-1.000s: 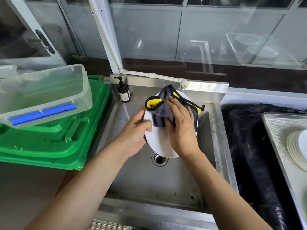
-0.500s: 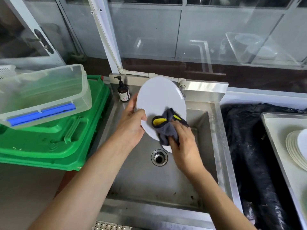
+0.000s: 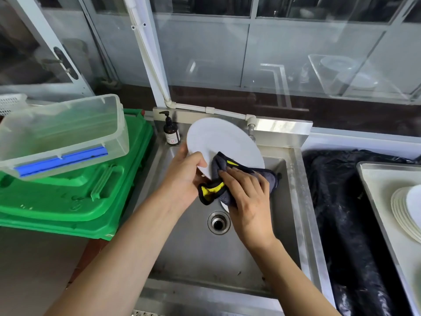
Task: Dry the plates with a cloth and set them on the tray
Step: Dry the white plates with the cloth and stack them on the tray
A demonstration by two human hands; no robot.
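Observation:
Over the steel sink (image 3: 196,254) I hold a white plate (image 3: 218,142), tilted with its face toward me. My left hand (image 3: 182,179) grips its left rim, thumb on the face. My right hand (image 3: 248,197) presses a dark grey cloth (image 3: 221,167) with yellow trim against the plate's lower part; the cloth's right end sticks out past the plate. The lower rim of the plate is hidden behind the cloth and my right hand. A stack of white plates (image 3: 403,210) lies on the metal tray (image 3: 373,179) at the far right.
A clear plastic bin (image 3: 68,128) sits on stacked green crates (image 3: 68,201) at the left. A brown pump bottle (image 3: 171,131) stands at the sink's back left corner. The drain (image 3: 218,222) is below my hands. Black plastic sheeting (image 3: 341,213) lies between sink and tray.
My right hand moved the cloth from the plate's top down to its lower part, then across to the right. The plate tilted up and its bare upper face came into view.

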